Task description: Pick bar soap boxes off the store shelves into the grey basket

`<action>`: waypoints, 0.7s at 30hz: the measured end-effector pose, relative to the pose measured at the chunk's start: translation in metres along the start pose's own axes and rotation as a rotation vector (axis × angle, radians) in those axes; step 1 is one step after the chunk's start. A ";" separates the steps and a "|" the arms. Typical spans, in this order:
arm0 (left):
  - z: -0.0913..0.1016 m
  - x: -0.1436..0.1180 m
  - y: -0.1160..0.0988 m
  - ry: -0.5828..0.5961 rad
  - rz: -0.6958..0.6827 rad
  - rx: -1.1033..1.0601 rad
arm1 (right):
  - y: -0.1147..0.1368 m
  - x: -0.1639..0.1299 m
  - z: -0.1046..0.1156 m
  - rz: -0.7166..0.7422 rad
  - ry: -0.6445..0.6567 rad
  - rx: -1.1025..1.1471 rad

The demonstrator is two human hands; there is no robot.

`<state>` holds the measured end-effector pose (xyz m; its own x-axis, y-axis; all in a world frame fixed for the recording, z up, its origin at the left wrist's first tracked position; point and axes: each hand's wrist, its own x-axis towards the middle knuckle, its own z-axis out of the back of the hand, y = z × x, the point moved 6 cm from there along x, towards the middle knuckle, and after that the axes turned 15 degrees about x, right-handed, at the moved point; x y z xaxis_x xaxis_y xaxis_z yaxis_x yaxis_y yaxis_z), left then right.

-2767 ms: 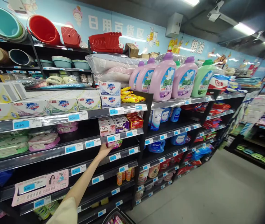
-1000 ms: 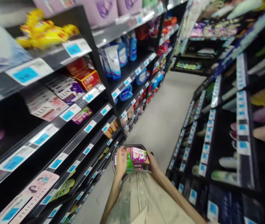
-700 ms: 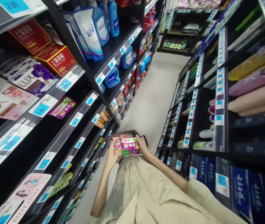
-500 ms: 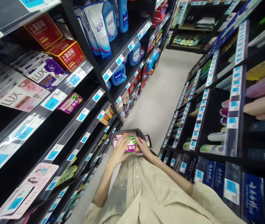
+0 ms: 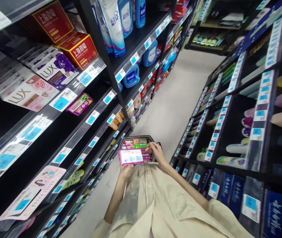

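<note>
My left hand (image 5: 126,170) grips a magenta-and-white packet (image 5: 131,156), probably a soap multipack, from below. Its pale printed face with a barcode is turned up towards me. The packet is over the near left part of a black shopping basket (image 5: 144,136) in front of my waist. Inside the basket lie more magenta packets (image 5: 145,155) and a green pack (image 5: 140,145). At the basket's right side is my right hand (image 5: 156,152), its fingers curled together close to the packets. What those fingertips hold, if anything, is too small to make out.
Left shelves carry LUX soap boxes (image 5: 29,92), red soap boxes (image 5: 81,51), a lone magenta soap pack (image 5: 80,103) and blue detergent bottles (image 5: 131,76). Slippers (image 5: 231,161) fill the right shelves. The grey aisle floor (image 5: 165,102) runs ahead between them.
My left hand has moved from on top of the packets to beneath one, now raised with its white face up. My right hand has shifted slightly right and up, fingers curled. The view has shifted a little.
</note>
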<state>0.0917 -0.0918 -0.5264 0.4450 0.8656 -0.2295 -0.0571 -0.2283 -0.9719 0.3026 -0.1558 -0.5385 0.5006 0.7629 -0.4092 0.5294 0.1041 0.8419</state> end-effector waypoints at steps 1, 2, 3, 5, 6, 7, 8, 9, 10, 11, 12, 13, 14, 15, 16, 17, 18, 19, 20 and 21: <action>0.005 0.000 0.001 -0.011 0.028 -0.027 | 0.000 0.001 -0.006 0.001 0.037 -0.029; 0.010 0.001 0.000 -0.020 0.037 -0.040 | -0.001 0.001 -0.011 0.001 0.072 -0.054; 0.015 0.002 -0.004 -0.031 0.027 -0.037 | -0.002 0.000 -0.017 0.000 0.109 -0.073; 0.027 0.007 -0.016 -0.068 -0.042 0.038 | -0.005 -0.003 -0.028 -0.025 0.209 -0.081; 0.031 0.010 -0.025 -0.078 -0.104 0.137 | -0.007 -0.006 -0.034 -0.056 0.277 -0.069; 0.033 0.011 -0.035 -0.077 -0.176 0.270 | -0.010 -0.009 -0.040 -0.098 0.358 -0.048; 0.033 0.013 -0.044 -0.065 -0.245 0.406 | -0.013 -0.013 -0.046 -0.148 0.444 -0.022; 0.030 0.013 -0.052 -0.036 -0.299 0.541 | -0.016 -0.018 -0.052 -0.199 0.527 0.002; 0.025 0.013 -0.057 0.012 -0.341 0.677 | -0.019 -0.021 -0.056 -0.232 0.592 0.011; 0.019 0.012 -0.060 0.075 -0.371 0.809 | -0.021 -0.024 -0.058 -0.235 0.633 -0.006; 0.011 0.010 -0.061 0.139 -0.392 0.933 | -0.023 -0.025 -0.060 -0.207 0.648 -0.052; 0.004 0.008 -0.061 0.203 -0.408 1.052 | -0.024 -0.024 -0.059 -0.154 0.638 -0.119; -0.003 0.005 -0.060 0.264 -0.423 1.165 | -0.024 -0.023 -0.058 -0.090 0.608 -0.194; -0.008 0.002 -0.058 0.313 -0.429 1.244 | -0.024 -0.022 -0.057 -0.031 0.572 -0.258; -0.011 0.000 -0.057 0.343 -0.423 1.272 | -0.024 -0.021 -0.055 0.010 0.545 -0.297; -0.013 -0.001 -0.057 0.356 -0.407 1.268 | -0.024 -0.020 -0.053 0.031 0.532 -0.306; -0.012 0.000 -0.057 0.349 -0.382 1.243 | -0.024 -0.020 -0.052 0.038 0.526 -0.295; -0.008 0.002 -0.058 0.326 -0.349 1.205 | -0.024 -0.020 -0.050 0.039 0.524 -0.276; -0.003 0.006 -0.061 0.290 -0.310 1.157 | -0.023 -0.020 -0.048 0.038 0.520 -0.255; 0.004 0.010 -0.063 0.250 -0.271 1.105 | -0.022 -0.020 -0.045 0.036 0.511 -0.234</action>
<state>0.0964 -0.0673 -0.4673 0.7189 0.6862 -0.1109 -0.6262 0.5701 -0.5319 0.2500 -0.1445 -0.5326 0.0894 0.9746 -0.2052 0.3232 0.1665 0.9316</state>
